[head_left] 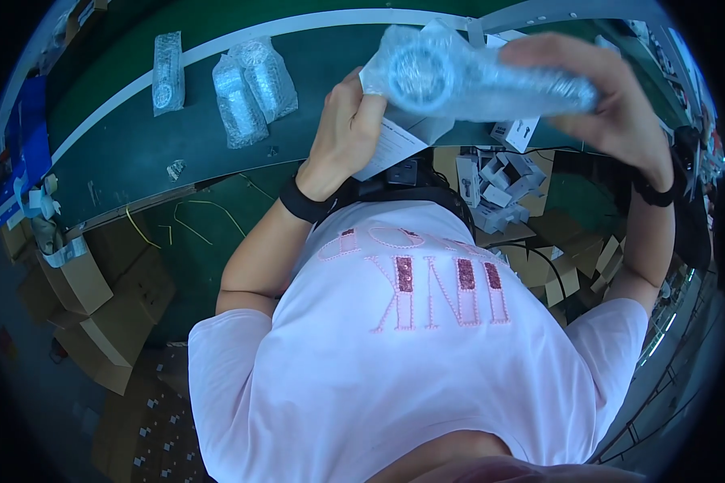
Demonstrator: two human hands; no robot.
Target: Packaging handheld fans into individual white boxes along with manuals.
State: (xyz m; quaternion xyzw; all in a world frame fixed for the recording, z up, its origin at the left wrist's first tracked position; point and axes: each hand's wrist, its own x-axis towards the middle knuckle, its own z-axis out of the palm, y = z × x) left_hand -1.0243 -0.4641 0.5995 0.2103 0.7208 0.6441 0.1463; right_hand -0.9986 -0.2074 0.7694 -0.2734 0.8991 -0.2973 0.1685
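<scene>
Bubble-wrapped part (475,76) held up at chest height over green conveyor belt (121,153), both ends supported. Left hand (346,133) fingers pinch its round end plus white leaflet (391,149); right hand (612,105) fingers curl over tail (steadies it). Three wrapped parts (242,88) lie on belt, well apart.

One wide fisheye camera sits on my head and looks steeply down along my chest, close over my raised hands, with the green conveyor belt (137,153) curving above and cardboard boxes (97,322) on the floor at the rim.
</scene>
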